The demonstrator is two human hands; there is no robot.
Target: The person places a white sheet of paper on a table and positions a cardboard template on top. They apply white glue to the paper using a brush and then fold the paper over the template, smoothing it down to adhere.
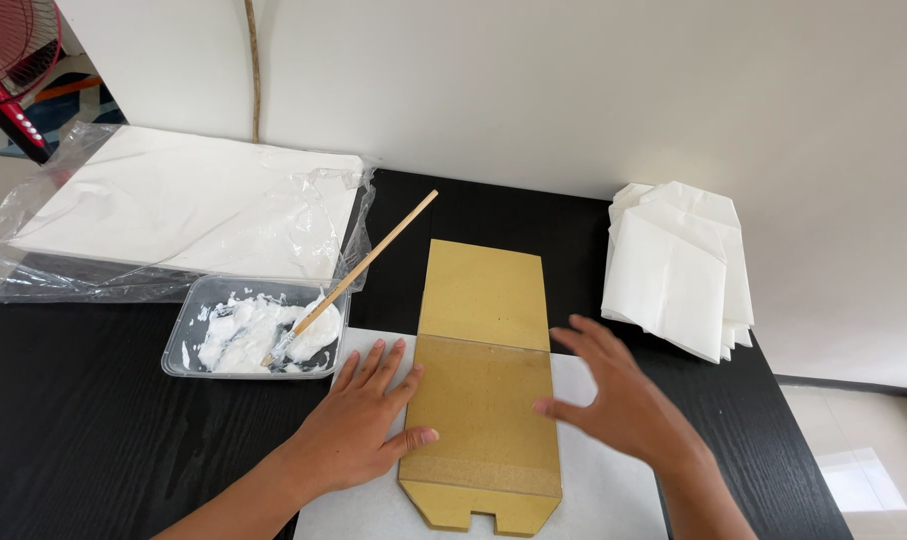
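Hands (358, 425) (618, 400) on cardboard template (483, 390), black wood-grain table (83, 430), white wall (573, 90) behind

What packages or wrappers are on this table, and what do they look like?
Clear plastic bag: back left, crinkled, around a flat white paper stack.
Clear plastic tray: front of it, rectangular, holding white paste and a wooden-handled brush.
No labels, signs or screens.

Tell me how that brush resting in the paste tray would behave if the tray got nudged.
The brush would probably roll or tip out: its long handle overhangs the shallow tray rim. It looks thin and light, likely wooden. Its bristles sit in white paste, so it may drip or smear.
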